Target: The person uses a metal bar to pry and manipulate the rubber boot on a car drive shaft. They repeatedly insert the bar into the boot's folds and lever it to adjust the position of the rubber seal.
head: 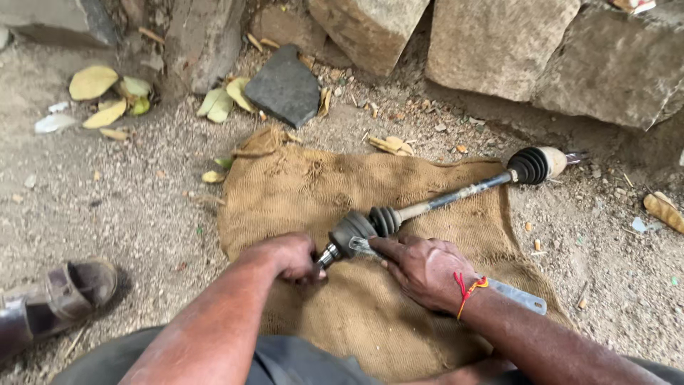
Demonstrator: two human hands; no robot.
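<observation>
two hands on one drive axle

left hand (288, 257) curled tight around the metal stub end of the long grey steel drive axle with black rubber boots (434, 202). right hand (422, 272) half closed, index finger stretched onto the near joint housing, pinching a flat silver metal tool (519, 295) whose handle sticks out under the wrist toward 4 o'clock.

one axle, lying on one brown burlap sack (370, 314) on the dirt, running toward 2 o'clock; two boots, near and far. one dark flat stone (283, 88) at 12 o'clock. one brown sandal (68, 292) at 9 o'clock.

both forearms entering from 6 o'clock, converging, wrists low, red thread on the right.
</observation>
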